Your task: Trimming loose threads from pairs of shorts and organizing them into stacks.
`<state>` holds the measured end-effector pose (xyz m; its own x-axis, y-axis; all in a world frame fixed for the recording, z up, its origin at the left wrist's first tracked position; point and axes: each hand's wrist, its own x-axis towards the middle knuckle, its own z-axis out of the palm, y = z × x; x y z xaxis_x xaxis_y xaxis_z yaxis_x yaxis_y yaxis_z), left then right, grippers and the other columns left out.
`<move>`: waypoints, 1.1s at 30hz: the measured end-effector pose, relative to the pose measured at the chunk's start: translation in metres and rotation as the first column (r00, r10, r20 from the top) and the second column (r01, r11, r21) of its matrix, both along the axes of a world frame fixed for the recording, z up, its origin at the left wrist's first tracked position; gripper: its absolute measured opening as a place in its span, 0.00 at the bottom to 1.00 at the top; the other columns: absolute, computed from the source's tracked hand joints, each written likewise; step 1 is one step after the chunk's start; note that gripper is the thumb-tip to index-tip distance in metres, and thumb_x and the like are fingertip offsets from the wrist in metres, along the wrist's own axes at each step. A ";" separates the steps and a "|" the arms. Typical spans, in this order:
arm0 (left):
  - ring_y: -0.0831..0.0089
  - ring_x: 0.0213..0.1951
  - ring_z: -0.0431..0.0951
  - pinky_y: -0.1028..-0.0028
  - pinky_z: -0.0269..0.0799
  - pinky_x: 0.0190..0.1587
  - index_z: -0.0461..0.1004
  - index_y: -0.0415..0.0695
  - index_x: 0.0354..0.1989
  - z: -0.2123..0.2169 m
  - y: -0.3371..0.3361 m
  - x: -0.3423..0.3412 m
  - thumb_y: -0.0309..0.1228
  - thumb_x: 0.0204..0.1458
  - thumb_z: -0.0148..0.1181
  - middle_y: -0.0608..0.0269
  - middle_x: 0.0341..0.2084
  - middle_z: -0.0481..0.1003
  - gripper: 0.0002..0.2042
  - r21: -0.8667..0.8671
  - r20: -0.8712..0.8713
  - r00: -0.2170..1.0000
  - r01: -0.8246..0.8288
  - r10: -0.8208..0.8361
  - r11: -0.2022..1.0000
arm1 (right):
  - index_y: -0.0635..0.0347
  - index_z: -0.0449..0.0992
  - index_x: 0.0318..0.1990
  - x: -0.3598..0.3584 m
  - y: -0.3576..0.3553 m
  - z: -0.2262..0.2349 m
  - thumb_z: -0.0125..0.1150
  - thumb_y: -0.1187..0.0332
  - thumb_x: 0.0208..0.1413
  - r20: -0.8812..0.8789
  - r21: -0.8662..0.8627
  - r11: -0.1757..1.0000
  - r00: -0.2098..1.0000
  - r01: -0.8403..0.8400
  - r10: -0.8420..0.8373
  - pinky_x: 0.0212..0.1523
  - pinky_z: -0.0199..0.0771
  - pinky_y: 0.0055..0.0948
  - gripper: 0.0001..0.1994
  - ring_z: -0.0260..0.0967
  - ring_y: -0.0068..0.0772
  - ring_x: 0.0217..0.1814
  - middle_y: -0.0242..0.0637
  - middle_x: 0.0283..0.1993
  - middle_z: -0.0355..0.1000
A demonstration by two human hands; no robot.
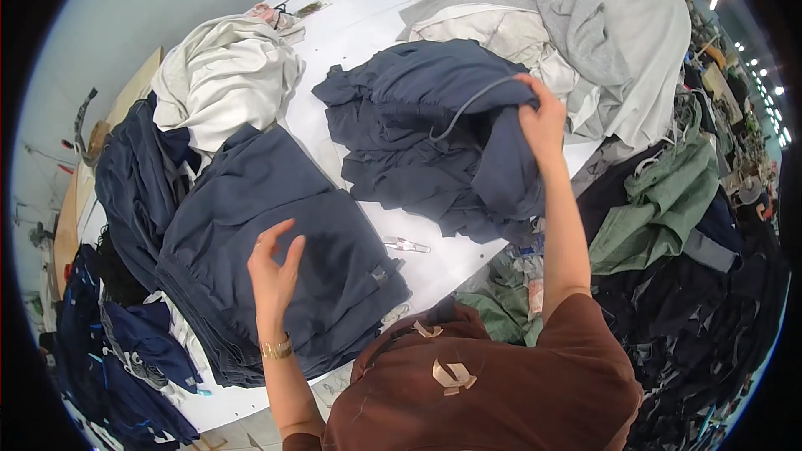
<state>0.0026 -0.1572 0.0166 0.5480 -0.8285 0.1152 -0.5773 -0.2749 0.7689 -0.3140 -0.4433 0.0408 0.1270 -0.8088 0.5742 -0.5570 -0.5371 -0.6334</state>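
Observation:
My right hand (543, 117) grips the edge of a dark blue-grey garment (418, 117), which lies in a crumpled heap right of the table's middle. A grey cord (469, 104) loops across the cloth from near those fingers. My left hand (276, 263) is raised over a stack of folded dark blue-grey garments (259, 175). Its thumb and forefinger are apart, with nothing between them. Small thread snips (407, 245) lie on the white table (316, 154) between the stack and the heap.
White cloth (227, 75) is bundled at the back left, and grey fabric (585, 25) is draped at the back right. Navy clothes (150, 347) pile up at the left. Green garments (660, 200) and dark ones (685, 317) are heaped on my right.

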 end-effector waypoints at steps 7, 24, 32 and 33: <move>0.68 0.46 0.76 0.72 0.69 0.48 0.73 0.39 0.50 -0.001 -0.064 -0.008 0.32 0.53 0.61 0.56 0.43 0.77 0.18 -0.082 -0.325 0.893 0.302 -0.312 0.950 | 0.68 0.76 0.45 0.012 -0.056 0.077 0.51 0.82 0.45 0.781 -0.031 0.760 0.459 -0.649 0.423 0.45 0.71 0.23 0.17 0.72 0.26 0.41 0.37 0.43 0.75; 0.64 0.49 0.76 0.69 0.71 0.50 0.71 0.40 0.52 -0.038 -0.086 -0.016 0.32 0.52 0.61 0.52 0.46 0.76 0.19 0.045 -0.353 0.873 0.375 -0.336 0.926 | 0.59 0.70 0.57 -0.073 -0.050 -0.041 0.69 0.56 0.45 -0.058 0.335 0.904 0.952 -0.267 0.302 0.60 0.61 0.33 0.31 0.65 0.42 0.60 0.51 0.56 0.68; 0.65 0.45 0.77 0.69 0.71 0.48 0.72 0.41 0.51 -0.011 -0.096 -0.024 0.33 0.52 0.62 0.54 0.44 0.76 0.18 0.022 -0.229 0.882 0.427 -0.411 0.904 | 0.64 0.75 0.36 -0.099 -0.113 -0.052 0.60 0.67 0.54 0.048 0.426 0.903 0.998 -0.050 0.033 0.32 0.65 0.24 0.09 0.62 0.17 0.29 0.27 0.25 0.71; 0.65 0.45 0.77 0.69 0.71 0.48 0.72 0.41 0.51 -0.003 -0.103 -0.026 0.33 0.52 0.62 0.54 0.44 0.76 0.18 0.003 -0.222 0.873 0.445 -0.433 0.895 | 0.65 0.75 0.37 -0.126 -0.149 -0.051 0.60 0.68 0.53 0.130 0.347 0.933 0.990 -0.097 0.055 0.31 0.63 0.22 0.09 0.61 0.16 0.29 0.23 0.25 0.69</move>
<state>-0.0239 -0.2601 0.0132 0.1325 -0.9911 -0.0120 -0.4748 -0.0741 0.8770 -0.4402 -0.5918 -0.0097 0.1454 -0.9520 0.2692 -0.4346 -0.3059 -0.8471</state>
